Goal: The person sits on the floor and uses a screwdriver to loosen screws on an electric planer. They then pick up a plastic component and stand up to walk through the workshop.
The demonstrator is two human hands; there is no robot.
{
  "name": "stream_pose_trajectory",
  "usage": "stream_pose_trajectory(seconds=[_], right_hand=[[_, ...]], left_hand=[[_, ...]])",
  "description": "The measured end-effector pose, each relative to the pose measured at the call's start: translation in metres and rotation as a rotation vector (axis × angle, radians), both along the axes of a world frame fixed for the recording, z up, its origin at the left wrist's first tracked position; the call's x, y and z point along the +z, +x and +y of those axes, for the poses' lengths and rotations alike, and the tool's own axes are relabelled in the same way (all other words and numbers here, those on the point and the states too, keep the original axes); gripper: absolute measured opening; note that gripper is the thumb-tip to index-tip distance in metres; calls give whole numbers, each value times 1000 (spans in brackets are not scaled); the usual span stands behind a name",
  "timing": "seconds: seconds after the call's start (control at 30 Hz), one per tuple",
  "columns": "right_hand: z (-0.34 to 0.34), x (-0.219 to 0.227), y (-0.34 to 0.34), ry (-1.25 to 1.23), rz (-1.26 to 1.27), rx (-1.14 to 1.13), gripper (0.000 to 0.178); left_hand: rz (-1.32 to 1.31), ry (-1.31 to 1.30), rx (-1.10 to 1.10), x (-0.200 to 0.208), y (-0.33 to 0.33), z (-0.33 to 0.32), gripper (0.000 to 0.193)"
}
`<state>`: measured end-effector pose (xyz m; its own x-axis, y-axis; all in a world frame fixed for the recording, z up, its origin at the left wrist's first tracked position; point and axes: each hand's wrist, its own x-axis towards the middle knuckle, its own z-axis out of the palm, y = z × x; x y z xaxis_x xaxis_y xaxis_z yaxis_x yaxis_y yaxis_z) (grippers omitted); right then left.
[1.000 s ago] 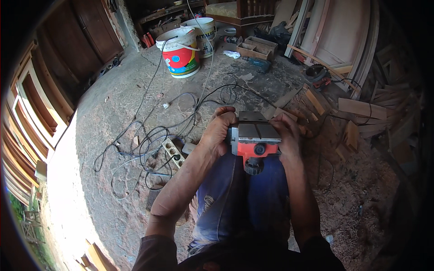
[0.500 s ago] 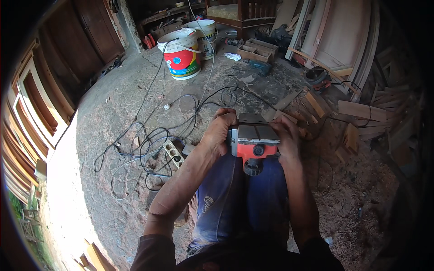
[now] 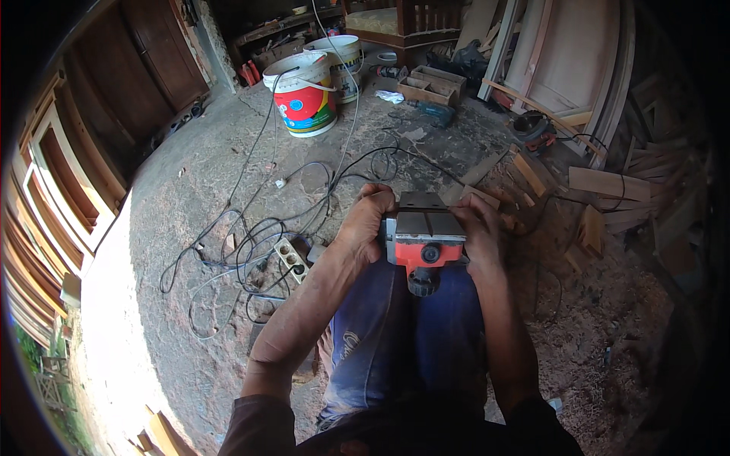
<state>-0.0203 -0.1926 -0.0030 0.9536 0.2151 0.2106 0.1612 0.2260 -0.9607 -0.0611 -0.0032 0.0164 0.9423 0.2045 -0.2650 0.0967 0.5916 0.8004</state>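
Observation:
A red and black electric hand planer (image 3: 430, 225) is held up above my knees, its flat metal sole facing up and its round black front knob toward me. My left hand (image 3: 369, 220) is closed around its left side, fingers curled over the far corner. On the opposite side, my right hand (image 3: 480, 232) grips the edge by the sole, with thumb and fingers bent against it. The undersides of both hands' grips are hidden behind the tool.
A white power strip (image 3: 290, 260) and tangled black cables (image 3: 251, 235) lie on the floor at left. Paint buckets (image 3: 304, 95), a wooden tray (image 3: 437, 85) and a teal power tool (image 3: 433, 113) stand farther off. Wood offcuts (image 3: 608, 185) and shavings spread at right.
The planer and both hands have barely moved. My view has shifted very slightly; both hands keep the same hold.

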Motion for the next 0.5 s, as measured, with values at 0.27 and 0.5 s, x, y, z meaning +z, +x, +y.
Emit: stream_pose_trajectory(seconds=[0.27,0.5], right_hand=[[1,2,-2,29,16,33,12],[0,2,-2,71,-2,88,12]], left_hand=[[-3,39,-38,1,-3,2,37],[19,18,-8,0,-4,-1,39]])
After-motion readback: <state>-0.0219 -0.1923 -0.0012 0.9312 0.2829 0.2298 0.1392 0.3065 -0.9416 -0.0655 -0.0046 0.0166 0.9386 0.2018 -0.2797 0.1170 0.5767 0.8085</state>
